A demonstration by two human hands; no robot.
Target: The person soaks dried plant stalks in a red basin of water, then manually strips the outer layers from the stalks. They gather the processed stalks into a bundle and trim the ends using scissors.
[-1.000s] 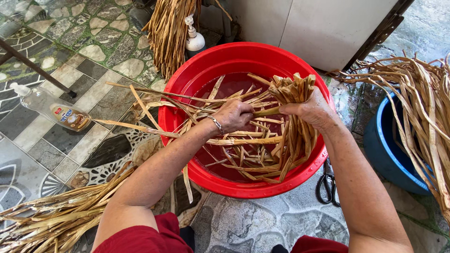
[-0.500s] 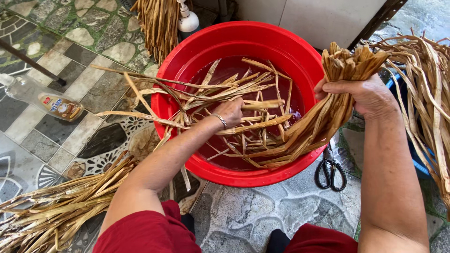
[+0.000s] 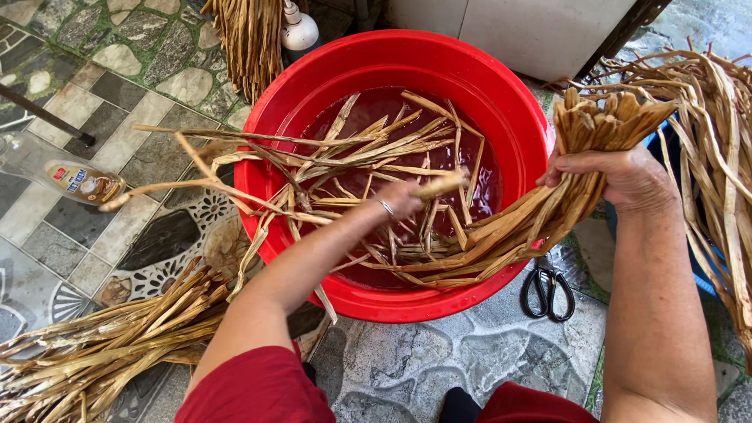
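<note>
A big red basin [image 3: 321,78] holds water and several loose tan dried stalks [image 3: 368,149]. My right hand [image 3: 619,176] is closed around a thick bundle of stalks [image 3: 548,211]; its top sticks up past the basin's right rim and its tail trails down into the water. My left hand [image 3: 399,197], with a ring on one finger, is over the middle of the basin, pinching a single stalk [image 3: 439,186]; the hand is blurred.
A pile of dried stalks [image 3: 102,345] lies on the tiled floor at lower left. More stalks [image 3: 721,157] hang over a blue tub at right. Black scissors [image 3: 547,288] lie by the basin. A clear bottle [image 3: 63,174] lies at left, a white bottle [image 3: 298,31] behind the basin.
My right hand has drawn the bundle further right and up over the basin's rim. My left hand has picked up one stalk from the water.
</note>
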